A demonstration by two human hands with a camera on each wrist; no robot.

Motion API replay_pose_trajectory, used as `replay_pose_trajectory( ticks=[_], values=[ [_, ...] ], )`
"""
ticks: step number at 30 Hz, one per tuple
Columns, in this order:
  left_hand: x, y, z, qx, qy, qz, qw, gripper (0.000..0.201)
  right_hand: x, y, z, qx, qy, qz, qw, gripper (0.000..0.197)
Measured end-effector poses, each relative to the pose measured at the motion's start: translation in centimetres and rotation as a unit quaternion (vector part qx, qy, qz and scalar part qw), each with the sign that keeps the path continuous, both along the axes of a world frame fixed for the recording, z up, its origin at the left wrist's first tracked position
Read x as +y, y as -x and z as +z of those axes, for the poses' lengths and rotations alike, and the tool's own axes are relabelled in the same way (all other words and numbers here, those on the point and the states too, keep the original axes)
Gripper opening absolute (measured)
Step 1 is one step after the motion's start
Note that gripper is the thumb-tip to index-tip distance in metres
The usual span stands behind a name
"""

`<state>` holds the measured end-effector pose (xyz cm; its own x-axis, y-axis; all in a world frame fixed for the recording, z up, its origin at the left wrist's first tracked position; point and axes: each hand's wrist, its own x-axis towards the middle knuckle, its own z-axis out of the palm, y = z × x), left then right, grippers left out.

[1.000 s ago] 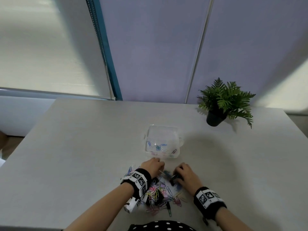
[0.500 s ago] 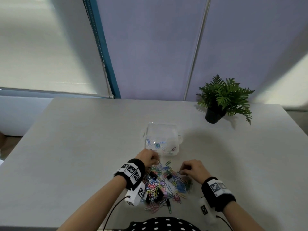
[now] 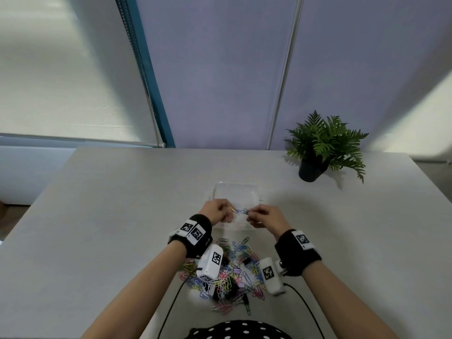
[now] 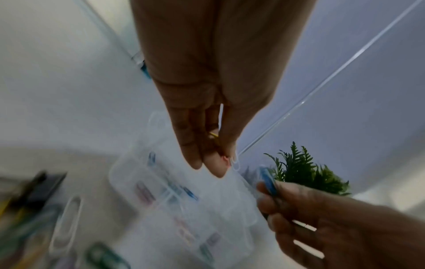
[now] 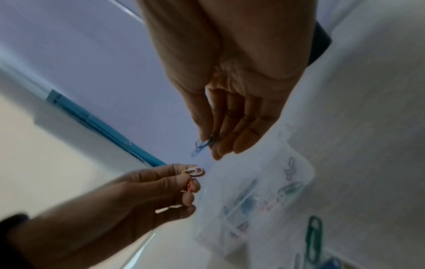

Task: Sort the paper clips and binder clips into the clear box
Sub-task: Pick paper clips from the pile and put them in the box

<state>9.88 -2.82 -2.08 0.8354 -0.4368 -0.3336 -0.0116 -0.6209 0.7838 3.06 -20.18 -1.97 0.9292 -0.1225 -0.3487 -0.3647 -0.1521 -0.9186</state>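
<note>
The clear box (image 3: 236, 192) sits mid-table, its compartments holding a few coloured paper clips (image 5: 288, 191). Both hands hover over its near edge. My left hand (image 3: 217, 212) pinches a small bunch of paper clips, white and orange among them (image 5: 194, 172), between thumb and fingers (image 4: 212, 163). My right hand (image 3: 264, 216) pinches blue paper clips (image 5: 202, 144), also seen as a blue clip (image 4: 268, 180) in the left wrist view. A heap of coloured paper clips and black binder clips (image 3: 230, 275) lies on the table between my wrists.
A potted fern (image 3: 318, 148) stands at the back right of the grey table (image 3: 110, 204). Loose clips, a white one (image 4: 66, 223) and a green one (image 5: 314, 238), lie just in front of the box. Cables run from the wrist cameras toward my body.
Both hands have lifted from the heap and moved forward over the box's near edge, each now carrying paper clips. The view has tilted slightly.
</note>
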Motion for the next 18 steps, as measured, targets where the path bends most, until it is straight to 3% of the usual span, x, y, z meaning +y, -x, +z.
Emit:
replay_pose_trajectory(
  ticks=[2, 4, 6, 8, 10, 13, 14, 18],
  values=[
    [-0.1, -0.8, 0.4, -0.064, -0.109, -0.038, 0.991, 0.027, 0.0, -0.9, -0.2, -0.016, 0.1, 0.042, 0.994, 0.014],
    [-0.2, -0.5, 0.9, -0.138, -0.189, -0.087, 0.968, 0.037, -0.5, -0.7, -0.3, -0.036, 0.245, 0.089, 0.965, 0.023],
    [-0.6, 0.8, 1.0, -0.195, -0.163, -0.123, 0.959, 0.036, -1.1, 0.5, -0.1, -0.074, 0.304, 0.109, 0.943, 0.023],
    [-1.5, 2.7, 0.3, -0.201, -0.138, -0.187, 0.952, 0.029, -1.7, 2.2, -0.7, -0.085, 0.328, 0.149, 0.929, 0.019],
    [-2.7, 4.9, -1.1, -0.172, -0.176, -0.253, 0.936, 0.025, -2.0, 3.9, -2.0, -0.036, 0.357, 0.229, 0.905, 0.017],
    [-4.2, 7.2, -3.4, -0.152, -0.251, -0.294, 0.91, 0.03, -1.6, 6.1, -4.7, 0.017, 0.456, 0.332, 0.826, 0.032],
    [-4.4, 7.5, -3.9, -0.16, -0.26, -0.291, 0.907, 0.03, -1.5, 6.6, -5.5, 0.012, 0.47, 0.331, 0.818, 0.037],
    [-4.8, 7.2, -4.2, -0.13, -0.225, -0.243, 0.935, 0.02, -1.7, 6.7, -6.5, 0.005, 0.427, 0.248, 0.869, 0.023]
  ],
)
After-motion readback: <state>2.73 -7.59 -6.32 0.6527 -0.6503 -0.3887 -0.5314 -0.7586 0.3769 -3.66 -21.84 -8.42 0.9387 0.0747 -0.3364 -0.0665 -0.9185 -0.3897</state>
